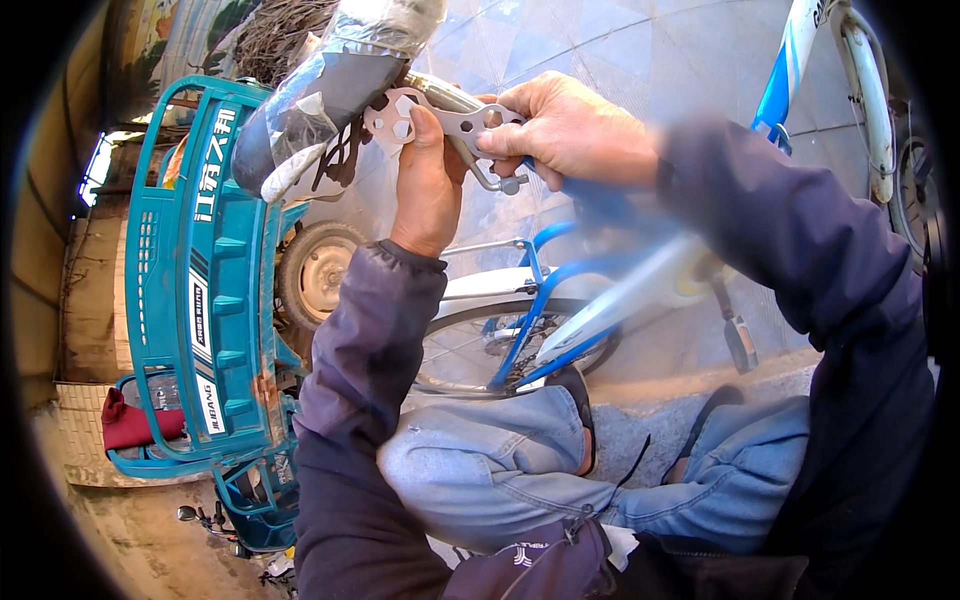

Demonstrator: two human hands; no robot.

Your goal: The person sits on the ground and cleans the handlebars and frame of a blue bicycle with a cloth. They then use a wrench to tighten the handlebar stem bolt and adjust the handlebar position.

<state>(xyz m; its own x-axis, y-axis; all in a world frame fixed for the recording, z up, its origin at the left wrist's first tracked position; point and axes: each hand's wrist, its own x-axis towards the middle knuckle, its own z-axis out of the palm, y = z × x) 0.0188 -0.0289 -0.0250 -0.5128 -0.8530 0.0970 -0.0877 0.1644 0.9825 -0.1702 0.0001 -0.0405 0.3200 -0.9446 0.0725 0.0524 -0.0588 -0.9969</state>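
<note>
A flat silver multi-hole wrench (462, 122) is held between my two hands at the underside of a worn bicycle saddle (315, 90), which is wrapped in clear plastic or tape. My left hand (428, 185) pinches the wrench's left end, thumb upward. My right hand (570, 135) is closed on its right end, thumb over the plate. Behind the wrench is a metal seat post (446, 95), and a short bent metal rod (510, 183) sticks out below it; exactly what the wrench engages is hidden by the fingers.
The white-and-blue bicycle frame (585, 318), its rear wheel (460, 375) and a pedal (740, 340) lie below my hands. A teal cargo tricycle (215, 280) stands at left, a bundle of sticks (275, 35) behind. Another white frame tube (865, 110) is at right. My legs fill the bottom.
</note>
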